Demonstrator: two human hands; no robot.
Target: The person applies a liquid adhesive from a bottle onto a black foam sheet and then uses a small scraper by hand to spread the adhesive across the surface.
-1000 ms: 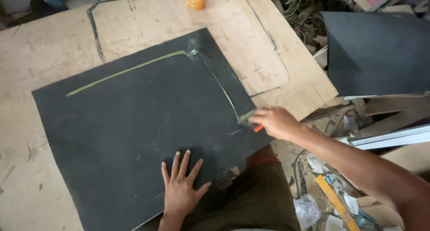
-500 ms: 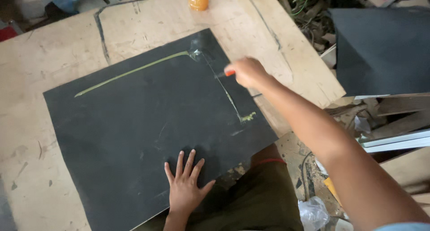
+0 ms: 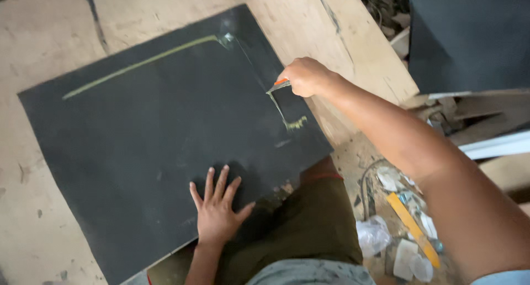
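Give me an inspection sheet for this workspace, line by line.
Surface: bare plywood bench, seams and stains showing.
Job's things: large dark sheet lying flat on the bench, near corner overhanging the edge; a yellowish glue line runs along its far side and down the right side, ending in a blob. Small orange-handled tool with its tip on the line.
Clutter: scraps, plastic and a yellow strip on the floor at right.
Grippers: left hand pressed flat on the sheet, fingers spread; right hand closed on the tool.
Cables: a thin dark loop on the floor at right, kind unclear.
Surroundings: another dark sheet at upper right, wooden boards beside it.
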